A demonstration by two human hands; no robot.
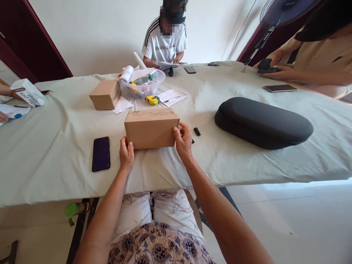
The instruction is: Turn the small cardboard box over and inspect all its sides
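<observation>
Head view shows two bare hands at a cardboard box, which is in front of the person, near the middle of the table's closer side. The left hand grips the box at its lower left corner, with the thumb against the near face. The right hand pinches the right edge, its thumb on the near face and its other fingers partly hidden at the side. I cannot tell if the bottom of the box touches the green cloth or is a little above it.

To the left of the left hand lies a dark phone, flat on the cloth. Just beside the right hand is a small black piece, and farther to the right rests a big black case. Behind the held box there are a yellow tape measure, a printed paper, a plastic bowl filled with several things, and a second box next to this bowl.

Across the table, a person in a white shirt looks down at some sheets. At the right side, another person holds a dark object.
</observation>
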